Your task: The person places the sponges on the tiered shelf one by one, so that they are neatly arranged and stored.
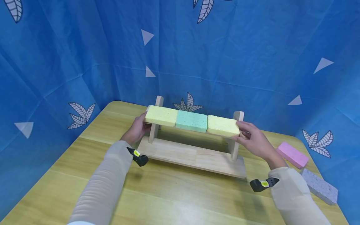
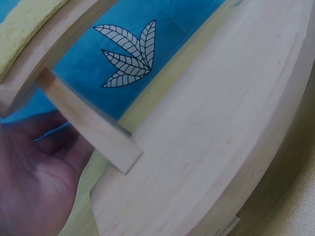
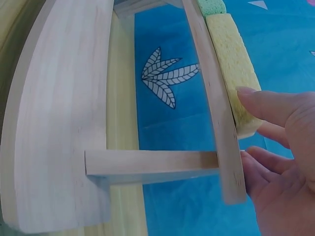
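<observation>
Pale wooden two-tier stand [image 1: 180, 153], centre of head frame. Along its upper board [image 3: 209, 98]: two yellow rectangular sponges [image 1: 161, 115], one mint-green rectangular sponge [image 1: 192, 121] between. Right hand [image 1: 254, 140]: fingers pinching right yellow sponge [image 1: 223, 125], index tip hidden behind. Left hand [image 1: 136, 128]: at board's left end, fingers partly behind wooden upright [image 2: 91, 123]; grasp impossible to tell. Lower right: pink rectangular sponge [image 1: 293, 155]; speckled grey rectangular sponge [image 1: 320, 187], partly behind right sleeve [image 1: 293, 193].

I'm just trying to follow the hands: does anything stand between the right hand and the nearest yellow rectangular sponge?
Nothing visible does. The right hand touches the yellow rectangular sponge directly: its thumb lies on the sponge's near side, above the pale wooden upper board.
</observation>
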### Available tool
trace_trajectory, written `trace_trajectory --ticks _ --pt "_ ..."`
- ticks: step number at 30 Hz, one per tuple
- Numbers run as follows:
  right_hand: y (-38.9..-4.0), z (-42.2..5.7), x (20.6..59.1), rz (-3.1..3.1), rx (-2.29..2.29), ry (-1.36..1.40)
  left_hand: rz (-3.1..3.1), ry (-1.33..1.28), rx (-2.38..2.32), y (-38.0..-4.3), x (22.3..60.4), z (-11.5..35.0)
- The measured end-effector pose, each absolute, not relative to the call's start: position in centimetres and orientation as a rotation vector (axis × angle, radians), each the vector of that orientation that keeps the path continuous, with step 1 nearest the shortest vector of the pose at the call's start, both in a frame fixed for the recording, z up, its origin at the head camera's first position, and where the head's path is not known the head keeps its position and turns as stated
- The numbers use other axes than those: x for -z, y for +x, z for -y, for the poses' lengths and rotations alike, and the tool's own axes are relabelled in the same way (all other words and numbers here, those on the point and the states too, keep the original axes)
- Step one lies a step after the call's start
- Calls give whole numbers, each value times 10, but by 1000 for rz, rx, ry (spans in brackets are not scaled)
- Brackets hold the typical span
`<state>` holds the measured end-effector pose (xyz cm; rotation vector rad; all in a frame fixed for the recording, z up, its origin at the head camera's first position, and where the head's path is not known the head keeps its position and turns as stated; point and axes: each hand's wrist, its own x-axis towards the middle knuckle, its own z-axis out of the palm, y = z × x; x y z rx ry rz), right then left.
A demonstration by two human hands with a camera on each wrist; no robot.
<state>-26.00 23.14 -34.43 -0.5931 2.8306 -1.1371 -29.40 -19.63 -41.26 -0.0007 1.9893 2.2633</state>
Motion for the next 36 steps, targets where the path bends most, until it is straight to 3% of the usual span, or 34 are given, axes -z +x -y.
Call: trace_trajectory --ticks 17,36 --pt "-238 -266 353 -2905 1081 -385 -1997 -6 -2245 -294 410 196" --pt "-215 -297 388 -2904 1102 -238 -1971 0 -2279 -293 412 196"
